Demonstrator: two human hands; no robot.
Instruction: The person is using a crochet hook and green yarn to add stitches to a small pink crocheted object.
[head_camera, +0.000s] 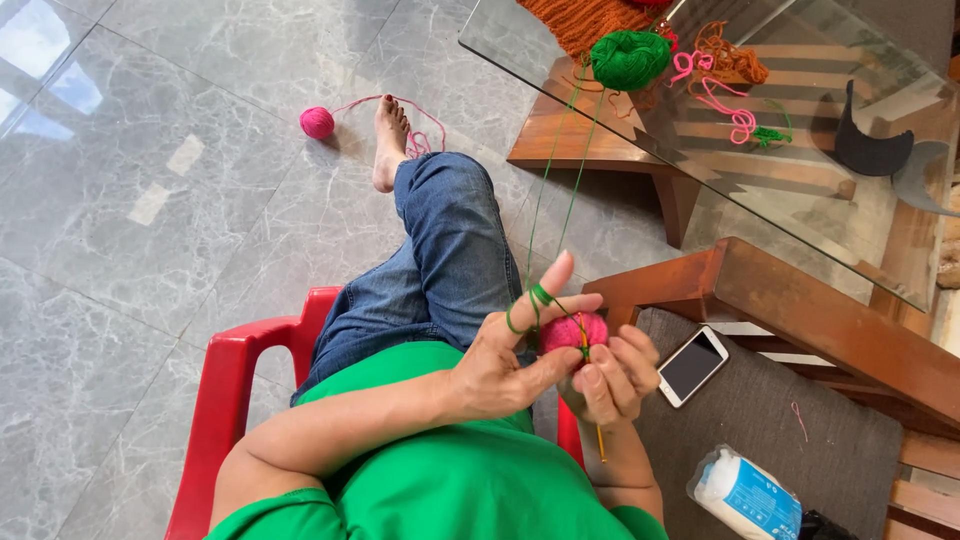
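left hand (500, 365) loops green yarn (540, 296) | right hand (610, 380) grips pink crochet piece (572, 330), hook (600, 440) | risk: taut strand slipping off finger

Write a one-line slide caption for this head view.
Seated on a red plastic chair, left hand tensions green yarn strand while right hand holds a pink crocheted piece and hook.
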